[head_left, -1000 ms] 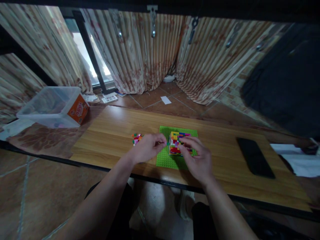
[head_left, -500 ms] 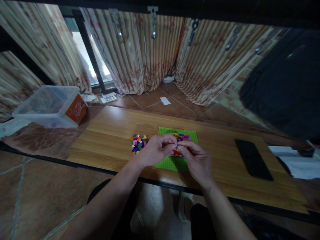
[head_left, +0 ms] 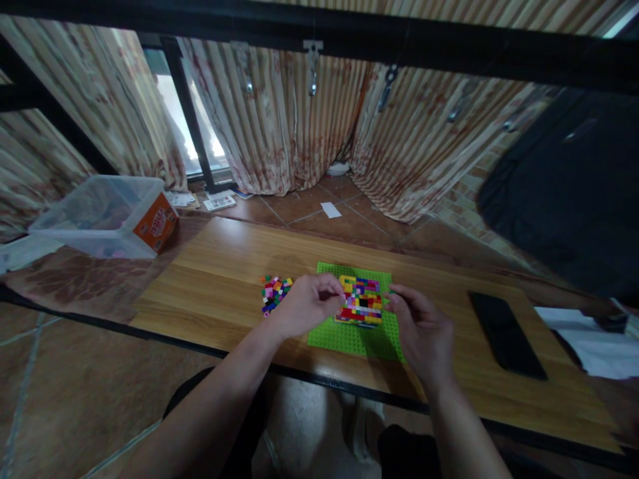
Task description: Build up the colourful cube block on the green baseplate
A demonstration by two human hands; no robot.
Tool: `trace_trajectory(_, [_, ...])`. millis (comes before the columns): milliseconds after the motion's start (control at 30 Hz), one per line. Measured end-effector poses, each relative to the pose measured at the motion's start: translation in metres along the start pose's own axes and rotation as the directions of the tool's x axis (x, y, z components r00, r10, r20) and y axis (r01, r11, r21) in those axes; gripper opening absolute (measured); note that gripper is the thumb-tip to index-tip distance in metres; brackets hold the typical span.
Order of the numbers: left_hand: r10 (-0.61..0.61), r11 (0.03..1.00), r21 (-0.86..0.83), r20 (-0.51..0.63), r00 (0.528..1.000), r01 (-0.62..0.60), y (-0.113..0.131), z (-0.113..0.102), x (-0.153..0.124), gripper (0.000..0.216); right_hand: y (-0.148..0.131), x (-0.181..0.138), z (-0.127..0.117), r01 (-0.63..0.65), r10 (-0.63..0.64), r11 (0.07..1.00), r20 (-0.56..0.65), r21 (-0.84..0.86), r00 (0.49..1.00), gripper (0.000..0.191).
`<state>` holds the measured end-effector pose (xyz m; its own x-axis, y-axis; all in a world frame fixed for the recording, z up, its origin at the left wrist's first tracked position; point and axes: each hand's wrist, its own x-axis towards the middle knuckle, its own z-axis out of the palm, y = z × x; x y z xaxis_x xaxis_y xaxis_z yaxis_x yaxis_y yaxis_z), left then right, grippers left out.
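A block built of many-coloured toy bricks (head_left: 360, 303) stands on a green studded baseplate (head_left: 329, 336), with a dark gap in its top. My left hand (head_left: 312, 303) is at the block's left side, thumb and forefinger pinched on a small pale pinkish brick, mostly covered by the fingertips. On the other side, my right hand (head_left: 424, 329) pinches a small green brick (head_left: 391, 291) just off the block's right edge. Loose bricks (head_left: 274, 293) lie in a pile left of the baseplate, partly behind my left hand.
A wooden board (head_left: 224, 279) bears the baseplate and pile. A black phone-like slab (head_left: 505, 332) lies to the right, beside white papers (head_left: 589, 339). At the far left stands a clear plastic tub (head_left: 100, 216) with an orange label. A dark bar crosses above.
My hands have drawn apart from above the block, the right one moving right with the green brick. The block's top now shows between them. The view has tilted up slightly.
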<state>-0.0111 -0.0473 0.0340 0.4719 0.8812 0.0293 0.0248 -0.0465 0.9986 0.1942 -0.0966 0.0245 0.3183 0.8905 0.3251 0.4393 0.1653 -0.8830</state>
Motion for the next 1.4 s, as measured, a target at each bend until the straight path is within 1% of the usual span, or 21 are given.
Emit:
trace_trajectory(100, [0.034, 0.995, 0.091, -0.029, 0.999, -0.032, -0.001, -0.001, 0.001, 0.004, 0.001, -0.001, -0.001, 0.045, -0.041, 0.99, 0.029, -0.131, 0.999, 0.024])
trace_trajectory(167, [0.049, 0.989, 0.145, -0.046, 0.998, -0.042, -0.001, -0.002, 0.002, 0.002, 0.001, -0.001, 0.002, 0.096, -0.087, 0.979, 0.06, -0.178, 0.994, 0.022])
trace_trajectory(267, [0.061, 0.98, 0.192, -0.054, 0.997, -0.05, -0.001, -0.002, 0.002, 0.003, 0.001, -0.002, 0.009, 0.18, -0.165, 0.971, 0.11, -0.156, 0.98, 0.02])
trace_trajectory(333, [0.068, 0.977, 0.208, -0.058, 0.996, -0.055, 0.0, -0.002, 0.002, 0.004, 0.004, -0.002, 0.016, 0.191, -0.176, 0.971, 0.115, -0.14, 0.978, 0.018])
trace_trajectory(467, [0.078, 0.974, 0.22, -0.066, 0.995, -0.061, 0.002, -0.002, 0.001, 0.006, 0.011, -0.001, 0.028, 0.121, -0.108, 0.983, 0.097, -0.138, 0.989, 0.015])
trace_trajectory(567, [0.072, 0.967, 0.248, -0.065, 0.995, -0.053, 0.003, -0.003, 0.001, 0.007, 0.013, 0.0, 0.032, 0.055, -0.045, 0.992, 0.086, -0.116, 0.995, 0.015])
trace_trajectory(633, [0.068, 0.963, 0.266, -0.066, 0.995, -0.049, 0.002, -0.004, 0.001, 0.007, 0.014, 0.001, 0.033, 0.013, -0.008, 0.996, 0.055, -0.09, 0.998, 0.015])
trace_trajectory(767, [0.067, 0.958, 0.283, -0.065, 0.996, -0.045, 0.0, -0.005, 0.001, 0.007, 0.018, 0.002, 0.038, -0.078, 0.078, 0.996, -0.005, 0.036, 0.997, 0.013])
trace_trajectory(900, [0.064, 0.954, 0.297, -0.066, 0.996, -0.041, 0.0, -0.004, 0.0, 0.009, 0.023, 0.002, 0.042, -0.169, 0.174, 0.969, -0.013, 0.183, 0.985, 0.013])
trace_trajectory(1000, [0.071, 0.947, 0.318, -0.072, 0.995, -0.044, 0.001, -0.004, 0.0, 0.01, 0.024, 0.002, 0.043, -0.168, 0.175, 0.968, -0.024, 0.187, 0.984, 0.013])
trace_trajectory(1233, [0.094, 0.912, 0.406, -0.072, 0.993, -0.057, 0.0, -0.001, 0.0, 0.017, 0.015, 0.001, 0.042, -0.133, 0.139, 0.987, -0.062, 0.095, 0.988, 0.013])
trace_trajectory(1400, [0.12, 0.88, 0.472, -0.102, 0.987, -0.059, 0.0, 0.0, 0.0, 0.021, 0.014, 0.001, 0.043, -0.117, 0.12, 0.992, -0.085, 0.046, 0.989, 0.015])
